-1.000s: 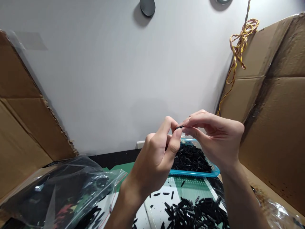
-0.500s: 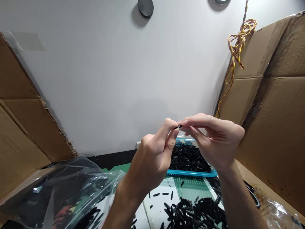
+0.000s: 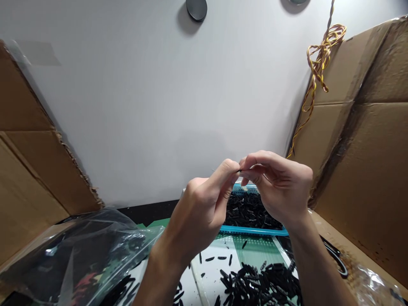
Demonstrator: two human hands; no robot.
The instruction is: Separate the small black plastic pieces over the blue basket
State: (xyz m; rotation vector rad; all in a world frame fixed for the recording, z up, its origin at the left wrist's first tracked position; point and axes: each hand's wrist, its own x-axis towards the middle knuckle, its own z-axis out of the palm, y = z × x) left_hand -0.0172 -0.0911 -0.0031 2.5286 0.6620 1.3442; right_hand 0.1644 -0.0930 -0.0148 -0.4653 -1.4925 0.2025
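Observation:
My left hand (image 3: 207, 204) and my right hand (image 3: 280, 182) meet fingertip to fingertip above a blue basket (image 3: 255, 231). Between them is a small black piece (image 3: 240, 171), pinched by thumb and finger on each side and mostly covered by the fingertips. Many thin black pieces (image 3: 251, 211) fill the basket. Below it, a loose pile of similar black pieces (image 3: 261, 282) lies on the green and white surface (image 3: 213, 276), with several single ones scattered to its left.
Clear plastic bags (image 3: 105, 246) lie at the lower left. Cardboard walls (image 3: 28, 170) stand on both sides. A bundle of yellow and brown wire (image 3: 320, 59) hangs at the upper right. Scissors (image 3: 338, 259) lie beside my right forearm, near crumpled clear plastic (image 3: 372, 284).
My right hand has shifted slightly left and closer to my left hand. Less of the black piece shows between the fingertips, and more of the scissors is visible.

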